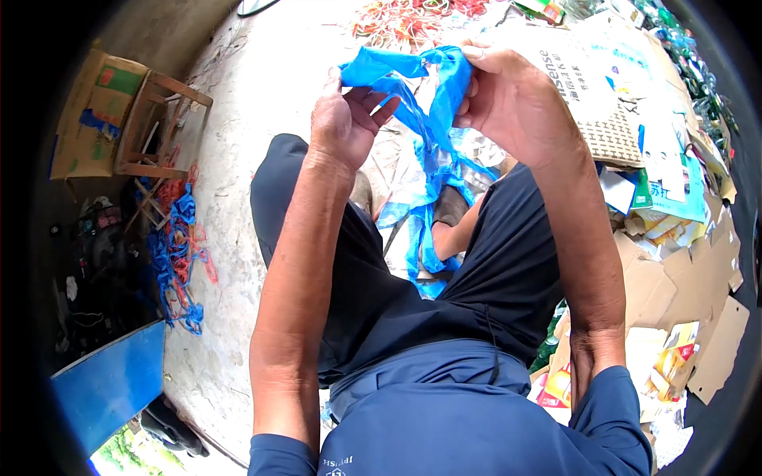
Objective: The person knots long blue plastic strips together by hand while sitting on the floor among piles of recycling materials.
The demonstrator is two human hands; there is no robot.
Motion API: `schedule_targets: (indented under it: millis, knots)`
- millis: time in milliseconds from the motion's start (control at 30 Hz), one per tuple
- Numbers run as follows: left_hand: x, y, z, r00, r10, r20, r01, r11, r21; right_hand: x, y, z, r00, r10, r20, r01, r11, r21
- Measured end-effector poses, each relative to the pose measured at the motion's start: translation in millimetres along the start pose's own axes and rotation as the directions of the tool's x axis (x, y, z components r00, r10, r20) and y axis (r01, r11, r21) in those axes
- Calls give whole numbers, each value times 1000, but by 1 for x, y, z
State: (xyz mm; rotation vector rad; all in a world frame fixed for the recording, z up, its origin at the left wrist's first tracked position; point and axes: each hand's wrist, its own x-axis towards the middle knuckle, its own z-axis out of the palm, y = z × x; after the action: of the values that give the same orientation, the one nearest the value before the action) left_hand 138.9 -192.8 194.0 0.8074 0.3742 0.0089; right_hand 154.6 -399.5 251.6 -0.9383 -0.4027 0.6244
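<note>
A long, crumpled strip of blue plastic sheeting (pixel 443 113) hangs from both hands, with an open loop between them. At the upper left, my left hand (pixel 351 116) pinches one part between thumb and fingers. My right hand (pixel 500 98) grips a bunched part, thumb on top and fingers curled behind. Below, the strip falls between my knees and trails in several tails around my shoe and down to the floor (pixel 232 196). Its lower end is partly hidden by my legs.
Flattened cardboard (pixel 649 291) lies piled on the right, with plastic bottles (pixel 684 59) behind. Red and white strings (pixel 399 24) lie ahead. Tangled blue and red strips (pixel 178 256), a wooden stool (pixel 161 125), a cardboard box (pixel 98 116) and a blue panel (pixel 116 387) are on the left.
</note>
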Motion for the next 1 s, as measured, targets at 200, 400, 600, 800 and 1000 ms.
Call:
schedule_targets:
  millis: [200,400,600,800,1000]
  knots:
    - [3,-9,-2,989,-104,107,91,989,116,-1,-5,-11,999,-37,-22,38,999,16]
    - [-8,-2,-2,975,-187,122,157,962,222,-2,-22,-31,986,-168,-2,168,985,30]
    - [2,-2,-23,993,-119,-13,116,929,351,-9,-64,-52,917,-326,-228,356,929,101]
    - [15,1,-47,976,30,-215,49,935,351,-43,-115,-112,885,-400,-238,431,898,91]
    - [23,10,-55,915,148,-376,-1,931,365,-92,-169,-195,821,-387,-420,447,893,50]
